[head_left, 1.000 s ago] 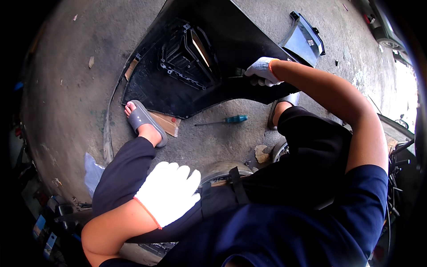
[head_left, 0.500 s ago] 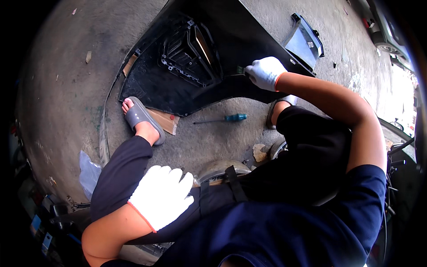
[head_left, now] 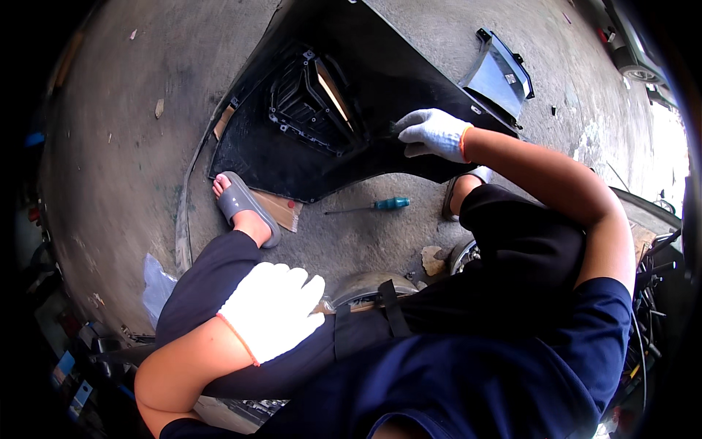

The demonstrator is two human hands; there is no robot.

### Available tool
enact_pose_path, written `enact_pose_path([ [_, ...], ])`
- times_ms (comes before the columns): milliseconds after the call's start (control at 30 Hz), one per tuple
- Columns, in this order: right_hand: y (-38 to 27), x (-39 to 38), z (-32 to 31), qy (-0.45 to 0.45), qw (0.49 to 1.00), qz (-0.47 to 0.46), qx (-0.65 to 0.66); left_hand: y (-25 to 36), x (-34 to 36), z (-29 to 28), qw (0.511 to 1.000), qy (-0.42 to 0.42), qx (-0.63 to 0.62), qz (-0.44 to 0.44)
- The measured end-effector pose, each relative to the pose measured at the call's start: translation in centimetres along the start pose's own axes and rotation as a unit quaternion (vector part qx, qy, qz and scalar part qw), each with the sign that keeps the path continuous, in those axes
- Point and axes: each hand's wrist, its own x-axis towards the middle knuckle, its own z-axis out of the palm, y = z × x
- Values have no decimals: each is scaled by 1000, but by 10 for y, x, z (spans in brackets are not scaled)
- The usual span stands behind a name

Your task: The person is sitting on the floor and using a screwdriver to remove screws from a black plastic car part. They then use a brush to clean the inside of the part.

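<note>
My right hand point(head_left: 435, 134), in a white glove with an orange cuff, is over the right part of a large black car fender panel point(head_left: 256, 157). Its fingers are bent together around something small and dark at their tips, which blends into the panel. A black vented frame point(head_left: 311, 99) sits in the panel's middle. Resting on my left thigh, my gloved left hand point(head_left: 274, 311) has its fingers stretched out and holds nothing. Between my feet lies a screwdriver point(head_left: 391, 203) with a teal handle, its shaft pointing left.
My sandaled left foot point(head_left: 245, 208) is at the panel's near left corner, by a piece of cardboard point(head_left: 281, 211). A bluish-grey bracketed part point(head_left: 497, 77) lies beyond the panel at right. Clear plastic sheeting point(head_left: 157, 285) lies at left. A parked car point(head_left: 643, 62) stands far right.
My right hand has moved slightly down and right, and its fingers have loosened a little. The whole view has shifted slightly. My left hand stays on my thigh.
</note>
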Motion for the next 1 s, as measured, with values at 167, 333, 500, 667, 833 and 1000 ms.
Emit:
enact_pose_path([
  [167,25,-2,-7,81,989,-37,116,1,11,0,1000,-17,9,8],
  [333,24,-3,-11,97,992,-48,-63,-3,22,3,999,-27,37,5],
  [500,10,-21,2,60,931,-15,-360,-3,27,4,999,-9,46,-5],
  [667,23,-13,-16,81,863,-139,-479,-4,26,8,999,-10,46,-4],
  [833,29,-10,-27,64,766,-260,-584,1,27,3,999,-26,43,1],
  [1000,35,5,-21,96,931,-126,-328,0,29,1,999,-25,34,1],
])
